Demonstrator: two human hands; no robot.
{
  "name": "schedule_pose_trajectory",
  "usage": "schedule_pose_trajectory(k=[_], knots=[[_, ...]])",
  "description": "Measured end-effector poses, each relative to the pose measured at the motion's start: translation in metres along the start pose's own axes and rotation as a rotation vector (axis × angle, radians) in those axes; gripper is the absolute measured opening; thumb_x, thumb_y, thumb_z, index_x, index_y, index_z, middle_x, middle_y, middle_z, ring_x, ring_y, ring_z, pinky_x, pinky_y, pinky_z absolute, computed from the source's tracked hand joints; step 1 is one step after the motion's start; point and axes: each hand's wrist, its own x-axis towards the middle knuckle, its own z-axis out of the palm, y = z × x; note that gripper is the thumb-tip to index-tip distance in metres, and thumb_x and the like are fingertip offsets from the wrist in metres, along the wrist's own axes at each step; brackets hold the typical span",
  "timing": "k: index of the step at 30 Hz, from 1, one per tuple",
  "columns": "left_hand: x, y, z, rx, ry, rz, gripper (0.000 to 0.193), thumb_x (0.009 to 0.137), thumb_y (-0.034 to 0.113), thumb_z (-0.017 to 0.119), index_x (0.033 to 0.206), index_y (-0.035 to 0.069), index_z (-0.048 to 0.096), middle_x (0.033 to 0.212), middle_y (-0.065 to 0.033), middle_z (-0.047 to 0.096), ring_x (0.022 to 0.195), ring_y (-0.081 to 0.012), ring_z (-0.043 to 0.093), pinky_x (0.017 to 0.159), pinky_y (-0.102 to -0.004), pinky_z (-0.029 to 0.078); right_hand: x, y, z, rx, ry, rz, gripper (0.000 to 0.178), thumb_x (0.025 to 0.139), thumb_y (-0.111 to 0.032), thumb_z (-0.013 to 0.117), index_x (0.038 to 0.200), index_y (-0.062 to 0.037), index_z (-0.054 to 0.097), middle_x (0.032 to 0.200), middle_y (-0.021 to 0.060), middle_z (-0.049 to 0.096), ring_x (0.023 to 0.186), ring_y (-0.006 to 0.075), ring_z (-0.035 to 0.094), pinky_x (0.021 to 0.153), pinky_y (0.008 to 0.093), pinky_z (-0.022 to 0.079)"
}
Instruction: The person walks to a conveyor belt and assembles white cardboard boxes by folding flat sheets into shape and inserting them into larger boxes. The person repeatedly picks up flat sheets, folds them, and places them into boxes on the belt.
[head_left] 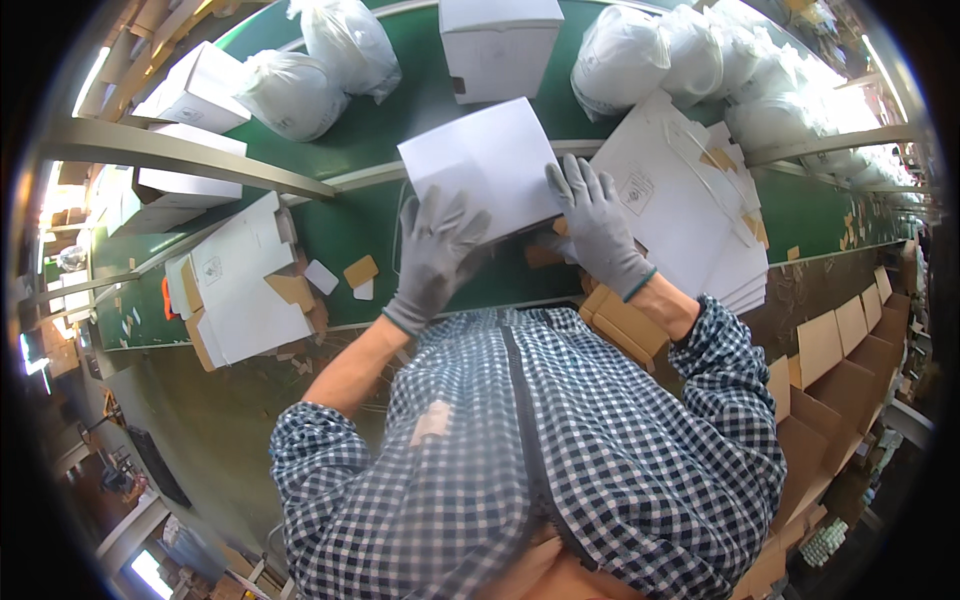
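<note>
A closed white carton (pixel 482 165) sits slightly turned on the green work surface in front of me. My left hand (pixel 432 258), in a grey glove, lies against its near left side with the fingers spread. At the right side, my right hand (pixel 600 225), gloved the same way, touches the edge with its fingers stretched out. Part of each thumb is hard to make out beneath the carton's near edge. Just right of my right hand is a stack of flat white cartons (pixel 665 195). Another flat white carton (pixel 245 280) lies to the left.
Beyond a metal rail stand another white box (pixel 500 50) and several white plastic-wrapped bundles (pixel 620 60). White boxes (pixel 195 90) are at the far left. Small cardboard scraps (pixel 361 271) lie near my left hand. Open brown cartons (pixel 830 400) line the right side.
</note>
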Motion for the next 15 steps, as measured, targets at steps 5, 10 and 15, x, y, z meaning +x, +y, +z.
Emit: schedule_pose_trajectory(k=[5, 10, 15], knots=[[-0.017, 0.007, 0.005, -0.255, 0.236, -0.424, 0.083, 0.097, 0.043, 0.074, 0.161, 0.002, 0.039, 0.159, -0.0259, 0.043, 0.155, -0.0442, 0.028, 0.127, -0.0524, 0.024, 0.003, 0.006, -0.001, 0.807, -0.095, 0.51, 0.093, 0.099, -0.058, 0.065, 0.163, 0.0005, 0.031, 0.15, 0.027, 0.052, 0.136, 0.0424, 0.054, 0.116, 0.0469, 0.042], [-0.031, 0.004, 0.034, -1.229, 0.06, -0.818, 0.061, 0.109, 0.018, 0.058, 0.16, -0.003, 0.034, 0.152, -0.0197, 0.049, 0.138, -0.0271, 0.052, 0.115, -0.0383, 0.042, 0.006, -0.005, 0.017, 1.318, -0.276, 0.621, 0.063, 0.11, -0.048, 0.054, 0.15, 0.0009, 0.052, 0.133, 0.0141, 0.065, 0.126, 0.0254, 0.059, 0.109, 0.0347, 0.045], [-0.038, -0.003, 0.016, -0.976, 0.095, -0.772, 0.059, 0.11, 0.02, 0.058, 0.159, -0.005, 0.037, 0.158, -0.0169, 0.048, 0.142, -0.0253, 0.049, 0.119, -0.036, 0.037, 0.002, -0.029, 0.046, 1.677, -0.159, 0.601, 0.054, 0.111, -0.031, 0.057, 0.15, 0.0048, 0.049, 0.129, 0.0025, 0.061, 0.115, 0.0106, 0.056, 0.104, 0.0277, 0.045]])
